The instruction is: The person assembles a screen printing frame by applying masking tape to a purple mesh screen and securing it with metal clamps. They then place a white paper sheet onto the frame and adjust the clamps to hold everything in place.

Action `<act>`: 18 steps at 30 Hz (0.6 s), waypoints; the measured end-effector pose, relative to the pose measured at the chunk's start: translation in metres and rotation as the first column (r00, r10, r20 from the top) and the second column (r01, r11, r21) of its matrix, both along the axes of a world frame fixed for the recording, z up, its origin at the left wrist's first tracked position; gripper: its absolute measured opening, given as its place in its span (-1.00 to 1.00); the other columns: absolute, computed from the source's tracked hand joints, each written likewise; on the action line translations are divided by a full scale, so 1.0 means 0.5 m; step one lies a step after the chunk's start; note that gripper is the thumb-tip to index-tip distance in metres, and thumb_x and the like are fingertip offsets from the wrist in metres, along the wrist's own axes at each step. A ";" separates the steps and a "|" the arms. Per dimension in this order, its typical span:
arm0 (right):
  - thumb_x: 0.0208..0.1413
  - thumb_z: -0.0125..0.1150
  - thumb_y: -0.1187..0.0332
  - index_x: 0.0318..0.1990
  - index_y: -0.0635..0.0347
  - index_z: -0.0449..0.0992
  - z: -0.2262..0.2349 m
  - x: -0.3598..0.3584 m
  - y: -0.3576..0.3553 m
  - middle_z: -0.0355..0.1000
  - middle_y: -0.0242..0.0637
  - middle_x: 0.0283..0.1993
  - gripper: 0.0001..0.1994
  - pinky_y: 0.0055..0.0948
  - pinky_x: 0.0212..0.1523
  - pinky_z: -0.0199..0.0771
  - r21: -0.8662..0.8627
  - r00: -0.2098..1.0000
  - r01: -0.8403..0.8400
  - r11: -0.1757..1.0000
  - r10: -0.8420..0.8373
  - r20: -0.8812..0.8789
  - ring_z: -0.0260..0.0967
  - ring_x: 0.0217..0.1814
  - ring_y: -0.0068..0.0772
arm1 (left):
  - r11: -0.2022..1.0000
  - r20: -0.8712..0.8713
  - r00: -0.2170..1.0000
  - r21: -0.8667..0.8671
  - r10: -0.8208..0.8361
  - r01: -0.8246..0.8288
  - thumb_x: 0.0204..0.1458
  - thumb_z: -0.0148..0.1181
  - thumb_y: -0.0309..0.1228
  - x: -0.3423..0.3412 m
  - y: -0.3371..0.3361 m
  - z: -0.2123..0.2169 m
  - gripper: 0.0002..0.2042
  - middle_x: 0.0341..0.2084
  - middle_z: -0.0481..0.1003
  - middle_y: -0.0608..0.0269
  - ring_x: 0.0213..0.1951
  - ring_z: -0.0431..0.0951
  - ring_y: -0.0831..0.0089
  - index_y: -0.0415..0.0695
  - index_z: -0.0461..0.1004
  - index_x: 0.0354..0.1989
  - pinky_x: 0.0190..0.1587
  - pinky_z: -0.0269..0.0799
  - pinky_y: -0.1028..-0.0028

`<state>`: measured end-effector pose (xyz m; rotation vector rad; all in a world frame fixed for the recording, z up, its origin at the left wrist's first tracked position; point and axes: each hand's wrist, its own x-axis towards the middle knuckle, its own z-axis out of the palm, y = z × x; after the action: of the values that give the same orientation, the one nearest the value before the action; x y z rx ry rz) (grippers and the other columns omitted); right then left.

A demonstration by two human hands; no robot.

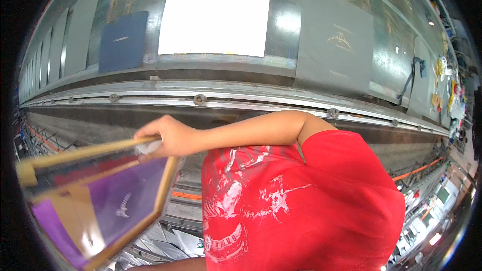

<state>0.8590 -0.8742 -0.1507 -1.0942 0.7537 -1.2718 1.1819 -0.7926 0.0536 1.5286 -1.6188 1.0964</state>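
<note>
My right hand (173, 135) is closed around the upper edge of a wooden screen-printing frame (163, 190), held tilted at the left. My bare right arm reaches across my red shirt to it. The frame has purple mesh (143, 185) with a small pale design and a brown band across it. Dark and red stains run along a strip below its top bar, which is blurred. Something whitish (149, 147) shows under my fingers. Only a dark bit of my left forearm (170, 265) appears at the lower edge; my left hand is out of sight.
Ahead runs a long glossy table (286, 25) with a metal rail (241, 99) carrying round knobs. On it lie a white sheet (216, 10), a navy piece (123, 42) and several grey pieces, one grey piece (336, 45) bearing a pale print. Clutter (447, 80) stands far right.
</note>
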 end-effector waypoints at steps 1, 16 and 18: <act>-0.07 0.47 0.17 -0.15 0.28 0.56 0.003 -0.013 -0.013 0.53 -0.27 -0.33 -0.59 -0.49 -0.21 0.41 0.034 0.998 0.057 0.998 -0.058 0.033 0.39 -0.28 -0.62 | 0.996 -0.115 0.993 0.088 0.019 -0.009 0.13 0.05 -0.12 0.010 -0.005 -0.032 -0.55 -0.16 0.47 -0.10 -0.05 0.46 0.17 -0.34 0.37 -0.08 -0.02 0.35 0.14; 0.04 0.40 0.15 -0.09 0.29 0.56 0.045 -0.044 -0.184 0.47 -0.43 -0.32 -0.59 -0.58 -0.22 0.39 0.362 0.843 0.445 0.819 -0.519 0.138 0.31 -0.27 -0.68 | 0.686 -0.883 0.318 0.469 0.347 0.556 0.19 -0.37 0.30 0.184 -0.601 -0.227 -0.14 0.40 -0.05 -0.01 0.41 -0.04 0.09 -0.18 -0.16 0.44 0.44 -0.15 0.14; 0.06 0.38 0.17 0.02 0.31 0.49 0.053 -0.006 -0.208 0.49 -0.28 -0.21 -0.53 -0.49 -0.12 0.41 0.307 0.859 0.472 0.827 -0.510 0.054 0.39 -0.17 -0.52 | 0.759 -0.933 0.265 0.355 0.245 0.546 0.23 -0.31 0.24 0.180 -0.673 -0.246 -0.22 0.39 0.02 0.06 0.37 0.07 0.14 -0.13 -0.07 0.43 0.41 -0.09 0.14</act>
<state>0.8559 -0.9781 -0.1243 -0.5831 1.1253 -1.5913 1.2717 -1.1290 -0.0692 1.7627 -1.1160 -0.7006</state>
